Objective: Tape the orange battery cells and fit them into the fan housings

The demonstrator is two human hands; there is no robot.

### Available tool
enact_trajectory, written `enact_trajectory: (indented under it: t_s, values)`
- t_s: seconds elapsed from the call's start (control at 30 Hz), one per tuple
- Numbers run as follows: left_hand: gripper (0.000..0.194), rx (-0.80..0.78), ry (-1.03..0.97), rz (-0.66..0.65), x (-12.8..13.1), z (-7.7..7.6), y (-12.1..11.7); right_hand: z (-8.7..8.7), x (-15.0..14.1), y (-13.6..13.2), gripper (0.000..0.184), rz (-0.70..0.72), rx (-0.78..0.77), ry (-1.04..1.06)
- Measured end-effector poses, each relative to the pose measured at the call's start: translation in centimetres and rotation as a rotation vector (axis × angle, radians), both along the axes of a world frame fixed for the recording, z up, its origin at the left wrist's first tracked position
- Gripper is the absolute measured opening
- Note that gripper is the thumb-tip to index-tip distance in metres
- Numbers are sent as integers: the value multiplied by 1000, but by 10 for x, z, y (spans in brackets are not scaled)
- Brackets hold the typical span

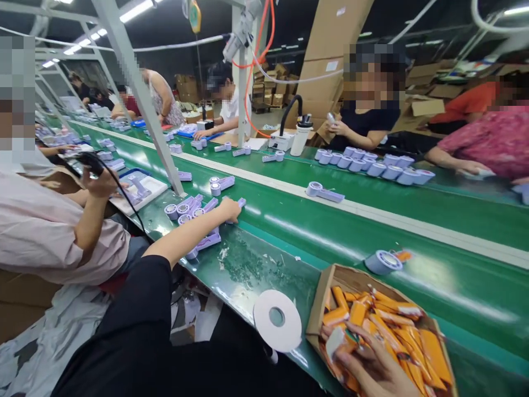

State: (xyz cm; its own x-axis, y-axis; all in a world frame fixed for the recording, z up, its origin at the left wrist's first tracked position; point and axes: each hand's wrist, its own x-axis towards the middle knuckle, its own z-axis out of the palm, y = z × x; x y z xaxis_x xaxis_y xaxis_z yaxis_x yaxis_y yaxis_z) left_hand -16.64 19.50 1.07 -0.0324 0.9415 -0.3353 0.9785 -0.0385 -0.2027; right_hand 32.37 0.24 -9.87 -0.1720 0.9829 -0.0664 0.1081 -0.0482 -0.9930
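Observation:
My left hand (pixel 230 210) reaches out to the edge of the conveyor, its fingers closed round a lavender plastic fan housing (pixel 242 203), mostly hidden by the hand. Close by on the ledge lies a pile of similar lavender housings (pixel 209 240) with round heads and long handles. Low on the right, my right hand (pixel 378 361) is over an open cardboard box (pixel 324 292) full of orange-wrapped battery packs (pixel 432 353). Its thumb and fingers pinch a battery pack with a white patch (pixel 336 343), partly hidden.
A roll of white tape (pixel 278 321) lies on the ledge's near edge. Single housings (pixel 324 192) rest on the green belt (pixel 285 209); another with an orange piece (pixel 384 262) is behind the box. A co-worker (pixel 82 220) sits at left beside a white tray (pixel 151 193); others work opposite.

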Motion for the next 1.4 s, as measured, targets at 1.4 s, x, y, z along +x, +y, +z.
enact_trajectory:
  t_s: [1.4]
  values:
    - [35, 219, -609, -368, 177, -83, 93, 66, -91, 248, 47, 382, 407, -635]
